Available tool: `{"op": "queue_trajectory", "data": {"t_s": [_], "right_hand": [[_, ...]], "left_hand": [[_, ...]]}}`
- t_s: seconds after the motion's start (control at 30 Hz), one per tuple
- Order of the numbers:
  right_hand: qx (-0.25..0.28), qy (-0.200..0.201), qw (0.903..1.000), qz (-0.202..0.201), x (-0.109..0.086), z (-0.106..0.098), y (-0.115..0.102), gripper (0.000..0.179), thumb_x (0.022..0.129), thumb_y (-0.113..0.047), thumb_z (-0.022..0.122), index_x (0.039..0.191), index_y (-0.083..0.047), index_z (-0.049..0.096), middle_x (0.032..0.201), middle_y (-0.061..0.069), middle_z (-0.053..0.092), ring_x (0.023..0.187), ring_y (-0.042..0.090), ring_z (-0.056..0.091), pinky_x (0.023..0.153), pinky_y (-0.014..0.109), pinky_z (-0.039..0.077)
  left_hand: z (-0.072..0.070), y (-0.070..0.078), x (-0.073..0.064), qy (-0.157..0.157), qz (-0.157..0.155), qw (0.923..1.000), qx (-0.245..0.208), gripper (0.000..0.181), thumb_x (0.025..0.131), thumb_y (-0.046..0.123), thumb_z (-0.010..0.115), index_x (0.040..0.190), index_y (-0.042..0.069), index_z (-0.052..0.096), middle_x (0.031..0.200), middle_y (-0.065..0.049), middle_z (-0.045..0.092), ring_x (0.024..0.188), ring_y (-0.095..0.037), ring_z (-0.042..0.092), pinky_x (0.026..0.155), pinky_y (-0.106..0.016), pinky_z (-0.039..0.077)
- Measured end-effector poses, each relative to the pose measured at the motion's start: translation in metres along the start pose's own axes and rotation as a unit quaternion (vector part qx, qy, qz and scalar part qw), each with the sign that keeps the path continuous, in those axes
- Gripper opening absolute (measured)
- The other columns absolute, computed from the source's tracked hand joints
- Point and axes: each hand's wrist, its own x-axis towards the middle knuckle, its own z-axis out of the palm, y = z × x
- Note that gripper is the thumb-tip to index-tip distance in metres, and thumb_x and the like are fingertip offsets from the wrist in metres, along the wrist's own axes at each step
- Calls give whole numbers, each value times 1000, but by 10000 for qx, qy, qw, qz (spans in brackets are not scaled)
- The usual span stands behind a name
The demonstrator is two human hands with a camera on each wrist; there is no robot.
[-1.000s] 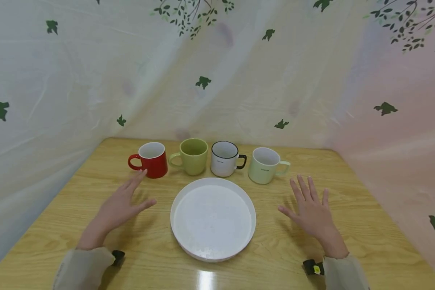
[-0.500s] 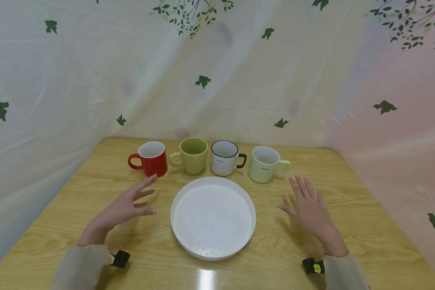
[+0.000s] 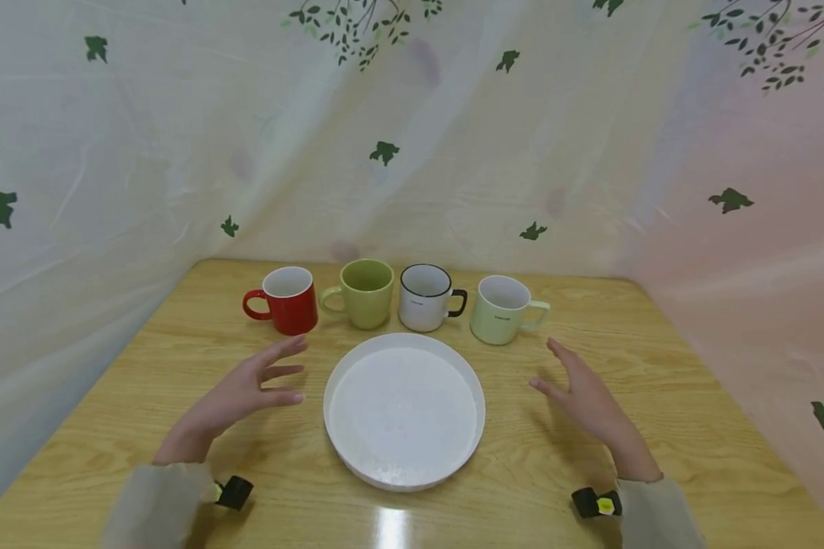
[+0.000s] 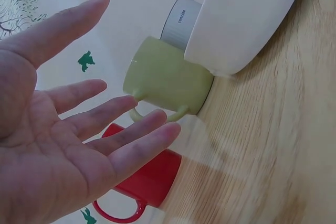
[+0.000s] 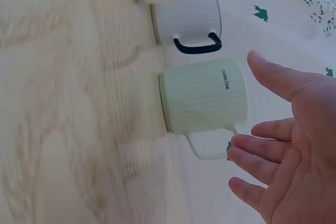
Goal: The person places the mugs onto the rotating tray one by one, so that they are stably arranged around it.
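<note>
Between my two hands lies a round white tray (image 3: pixel 403 412) with a low rim. My left hand (image 3: pixel 236 393) hovers left of it, fingers spread and holding nothing. On the other side my right hand (image 3: pixel 587 396) is held over the table with palm turned inward, also holding nothing. Behind the tray stand a red mug (image 3: pixel 294 309), an olive-green mug (image 3: pixel 367 301), a white mug (image 3: pixel 422 309) with a black rim and handle, and a pale green mug (image 3: pixel 496 320). The red mug (image 4: pixel 152 179) is nearest the left fingers; the pale green mug (image 5: pixel 202 98) is nearest the right.
A wooden table (image 3: pixel 659 396) carries everything. Hanging cloth (image 3: pixel 453 137) with printed green leaves encloses the back and sides. Dark wrist devices (image 3: pixel 235 492) sit under both sleeves.
My left hand has turned palm inward and shifted slightly right. The right hand has rotated from palm down to palm inward. Mugs and tray have stayed in place.
</note>
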Motion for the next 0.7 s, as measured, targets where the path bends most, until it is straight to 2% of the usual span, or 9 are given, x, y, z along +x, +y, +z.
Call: {"op": "queue_trajectory", "data": {"t_s": [0.17, 0.37, 0.5, 0.57, 0.63, 0.7], "right_hand": [[617, 182, 9979, -106, 3, 0, 2, 73, 96, -31, 60, 150, 3, 25, 149, 28, 38, 137, 46, 37, 110, 63, 32], [1495, 152, 9886, 31, 7, -2, 4, 67, 97, -25, 60, 149, 3, 28, 147, 29, 41, 136, 45, 38, 112, 62, 31], [1666, 142, 9859, 60, 7, -2, 4, 65, 97, -22, 59, 149, 3, 29, 146, 28, 42, 136, 43, 40, 112, 58, 32], [1687, 184, 9855, 36, 7, -1, 4, 63, 97, -21, 59, 148, 4, 30, 145, 27, 45, 134, 42, 42, 112, 51, 36], [1718, 224, 9849, 23, 7, -1, 4, 62, 97, -21, 59, 147, 4, 32, 143, 27, 47, 133, 40, 44, 109, 35, 43], [1792, 243, 9835, 8, 6, -1, 3, 61, 97, -21, 59, 147, 4, 33, 142, 27, 47, 132, 40, 45, 102, 18, 47]], "left_hand": [[0, 0, 1, 5, -33, 10000, -57, 79, 87, 17, 71, 152, 8, 27, 155, -26, 28, 132, -51, 42, 93, -44, 56], [1, -1, 2, -52, -42, 10000, -57, 78, 87, 17, 72, 151, 8, 28, 155, -26, 29, 132, -50, 43, 93, -40, 57], [3, -2, 4, -144, -53, 9999, -55, 77, 88, 17, 71, 150, 5, 29, 154, -26, 30, 132, -50, 44, 93, -38, 56], [3, -3, 4, -176, -78, 9998, -99, 76, 88, 16, 71, 150, 5, 29, 154, -26, 30, 132, -50, 44, 93, -37, 56], [4, -3, 4, -195, -112, 9996, -164, 75, 88, 15, 71, 150, 4, 29, 154, -26, 30, 132, -50, 44, 94, -36, 56], [6, -3, 4, -208, -141, 9994, -237, 75, 88, 15, 71, 149, 2, 30, 154, -27, 30, 132, -50, 43, 94, -35, 56]]}}
